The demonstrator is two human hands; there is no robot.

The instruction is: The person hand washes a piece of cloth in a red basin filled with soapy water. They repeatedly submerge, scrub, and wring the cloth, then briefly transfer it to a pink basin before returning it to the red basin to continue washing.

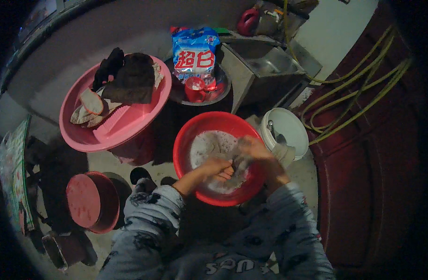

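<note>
A red plastic basin [186, 140] of foamy water [198, 154] stands before me. Wet grey cloth [240, 170] lies partly in the suds. My left hand [215, 169] is over the basin, its fingers curled around a fold of this cloth. Blurred by motion, my right hand [254, 148] grips the cloth at the basin's right side. The cloth's exact shape is hidden by my hands and the foam.
Left of the basin, a pink tub [149, 115] holds gloves [91, 101], dark cloth [133, 77] and a ridged washboard [110, 122]. A detergent bag [193, 52] and red cup [194, 89] sit behind. A white bucket [294, 129] stands right, near a yellow hose [361, 94].
</note>
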